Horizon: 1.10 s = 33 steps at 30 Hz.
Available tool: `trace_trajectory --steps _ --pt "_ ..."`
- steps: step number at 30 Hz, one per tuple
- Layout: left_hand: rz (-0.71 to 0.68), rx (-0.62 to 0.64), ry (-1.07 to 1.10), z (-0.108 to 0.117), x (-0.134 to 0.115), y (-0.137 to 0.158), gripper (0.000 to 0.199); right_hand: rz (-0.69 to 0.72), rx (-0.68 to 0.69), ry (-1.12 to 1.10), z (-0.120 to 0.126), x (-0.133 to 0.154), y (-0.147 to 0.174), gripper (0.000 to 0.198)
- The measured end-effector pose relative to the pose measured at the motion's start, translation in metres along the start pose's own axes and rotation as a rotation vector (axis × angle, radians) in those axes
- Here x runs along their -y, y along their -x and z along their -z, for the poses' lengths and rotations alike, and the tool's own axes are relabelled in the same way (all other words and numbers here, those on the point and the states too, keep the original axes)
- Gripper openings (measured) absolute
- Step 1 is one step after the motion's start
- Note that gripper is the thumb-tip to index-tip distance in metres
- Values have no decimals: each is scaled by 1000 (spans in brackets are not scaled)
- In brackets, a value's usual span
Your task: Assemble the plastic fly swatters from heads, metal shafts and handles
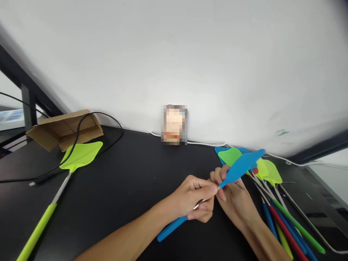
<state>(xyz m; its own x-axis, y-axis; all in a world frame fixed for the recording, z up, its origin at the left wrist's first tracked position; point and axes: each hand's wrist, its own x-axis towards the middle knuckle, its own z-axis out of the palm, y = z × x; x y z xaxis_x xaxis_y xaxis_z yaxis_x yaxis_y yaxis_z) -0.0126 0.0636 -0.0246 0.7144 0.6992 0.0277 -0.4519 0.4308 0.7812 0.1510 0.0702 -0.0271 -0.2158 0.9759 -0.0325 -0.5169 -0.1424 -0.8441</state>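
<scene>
Low in the middle of the view is a blue fly swatter (244,165), tilted with its flat head up to the right and its blue handle down to the left. My left hand (199,199) is closed around its metal shaft, thumb on top near the neck. Behind the blue head, my right hand (235,192) has its fingers curled about the neck where head and shaft meet; the swatter hides part of that hand. Just right of it lies a pile of fly swatters (288,217) with green, yellow, red and blue handles.
A lime-green fly swatter (63,185) lies alone on the black table (130,185) at left. Behind it stands an open cardboard box (66,128), with a black cable (77,134) looping across. A pixelated object (174,125) rests against the white wall, along which a white cable (205,144) runs.
</scene>
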Motion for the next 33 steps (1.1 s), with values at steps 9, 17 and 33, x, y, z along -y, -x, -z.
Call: trace_trajectory --steps 9,17,33 --pt "-92 -350 -343 6 5 -7 44 68 -218 269 8 9 -4 59" --pt "-102 -362 -393 9 7 -5 42 274 -407 564 17 0 4 34" --pt "-314 -461 -227 6 1 -9 34 5 -110 609 -7 -1 8 48"
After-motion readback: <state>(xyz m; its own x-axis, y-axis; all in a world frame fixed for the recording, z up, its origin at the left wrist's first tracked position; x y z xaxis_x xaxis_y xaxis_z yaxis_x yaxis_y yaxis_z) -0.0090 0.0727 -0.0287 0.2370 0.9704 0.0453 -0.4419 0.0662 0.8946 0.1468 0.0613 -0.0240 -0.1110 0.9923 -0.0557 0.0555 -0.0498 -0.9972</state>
